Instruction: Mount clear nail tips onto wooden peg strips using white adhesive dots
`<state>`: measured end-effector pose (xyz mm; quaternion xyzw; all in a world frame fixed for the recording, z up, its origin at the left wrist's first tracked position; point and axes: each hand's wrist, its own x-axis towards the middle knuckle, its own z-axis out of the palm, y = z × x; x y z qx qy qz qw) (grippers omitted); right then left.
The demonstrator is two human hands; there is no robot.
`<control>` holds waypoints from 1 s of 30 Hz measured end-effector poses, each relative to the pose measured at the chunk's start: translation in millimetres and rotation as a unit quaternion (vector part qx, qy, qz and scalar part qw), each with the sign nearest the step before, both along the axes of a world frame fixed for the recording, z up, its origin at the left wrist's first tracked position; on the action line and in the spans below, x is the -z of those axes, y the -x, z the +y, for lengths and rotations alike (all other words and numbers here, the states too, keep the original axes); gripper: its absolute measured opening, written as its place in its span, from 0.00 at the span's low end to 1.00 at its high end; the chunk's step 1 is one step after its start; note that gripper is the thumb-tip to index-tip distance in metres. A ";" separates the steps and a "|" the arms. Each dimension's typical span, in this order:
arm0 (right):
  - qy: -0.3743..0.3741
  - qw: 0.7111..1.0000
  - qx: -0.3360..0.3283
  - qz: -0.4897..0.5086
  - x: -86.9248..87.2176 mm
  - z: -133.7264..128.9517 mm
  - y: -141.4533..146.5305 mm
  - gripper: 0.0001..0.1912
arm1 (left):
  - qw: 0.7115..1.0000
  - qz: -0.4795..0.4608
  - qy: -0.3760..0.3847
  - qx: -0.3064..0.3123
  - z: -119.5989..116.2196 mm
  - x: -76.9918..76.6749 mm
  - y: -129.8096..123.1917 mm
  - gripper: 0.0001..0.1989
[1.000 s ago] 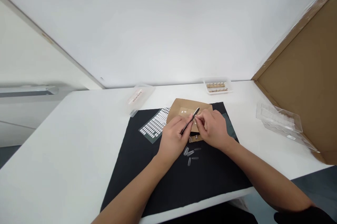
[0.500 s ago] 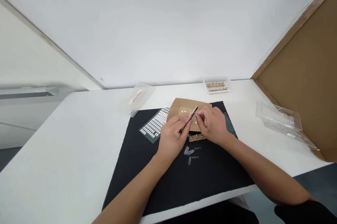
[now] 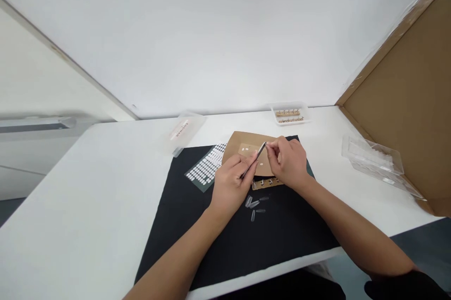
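Observation:
My left hand (image 3: pixel 232 177) is closed round a slim nail file (image 3: pixel 256 155), dark with a pale face, slanting up to the right. At the file's upper end, my right hand (image 3: pixel 288 161) has thumb and forefinger pinched together; whatever sits between them is too small to make out. Beneath both hands lies a brown cardboard piece (image 3: pixel 232 144) with a few small white ovals on it. A wooden strip with metal studs (image 3: pixel 261 184) shows just below the card, partly covered. Several clear nail tips (image 3: pixel 252 204) are scattered closer to me on the black cloth (image 3: pixel 246 253).
Left of the card is a sheet of white oval stickers (image 3: pixel 204 168). Behind stand a clear lid with red lettering (image 3: pixel 185 130) and a plastic tray (image 3: pixel 289 114) holding studded strips. To the right are an open clear box (image 3: pixel 373 159) and a cardboard wall (image 3: pixel 401 102).
My right hand has shifted slightly to the right along the file's upper end, uncovering more of the studded strip. The left hand keeps its grip on the file, almost unmoved.

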<state>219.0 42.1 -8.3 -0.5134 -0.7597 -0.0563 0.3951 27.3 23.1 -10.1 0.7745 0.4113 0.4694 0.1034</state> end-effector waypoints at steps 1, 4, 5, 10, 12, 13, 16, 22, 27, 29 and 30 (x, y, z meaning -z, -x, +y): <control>0.004 1.000 -0.011 -0.002 0.3 0.0 -0.6 0.09 | 1.000 0.000 0.001 0.000 0.0 0.5 -0.1 0.12; 0.017 0.997 -0.075 -0.028 0.7 -1.9 0.1 0.10 | 1.000 -0.003 0.004 -0.003 0.3 1.0 -0.2 0.12; 0.016 0.996 -0.081 -0.031 0.7 -2.8 1.1 0.11 | 1.000 -0.006 0.006 -0.004 0.4 0.8 -0.2 0.12; -0.003 1.000 -0.026 -0.013 0.4 -4.5 6.1 0.12 | 1.000 -0.011 -0.002 -0.010 -0.3 -2.2 0.5 0.11; 0.007 0.998 -0.049 -0.029 0.9 -5.2 7.1 0.12 | 1.000 -0.009 0.006 -0.009 -0.9 -3.1 1.0 0.12; 0.009 0.997 -0.061 -0.038 1.5 -5.6 7.4 0.12 | 1.000 -0.009 0.010 -0.010 -1.2 -3.5 1.2 0.12; 0.000 0.998 -0.048 -0.033 4.5 -5.7 6.9 0.12 | 1.000 -0.007 0.002 -0.015 -1.3 -4.0 1.4 0.12; 0.014 1.000 0.002 0.027 9.4 -3.5 0.0 0.09 | 1.000 0.005 -0.014 0.000 1.0 -3.6 2.3 0.10; 0.019 0.998 0.006 0.066 6.7 -6.4 -4.6 0.09 | 0.999 0.032 -0.042 0.004 4.4 -0.7 4.8 0.10; 0.025 0.997 -0.007 0.069 6.5 -7.5 -5.0 0.08 | 0.997 0.052 -0.062 -0.013 4.2 0.2 4.9 0.10; 0.027 0.997 -0.014 0.068 6.9 -7.8 -4.8 0.08 | 0.995 0.063 -0.073 -0.023 3.7 0.5 4.6 0.10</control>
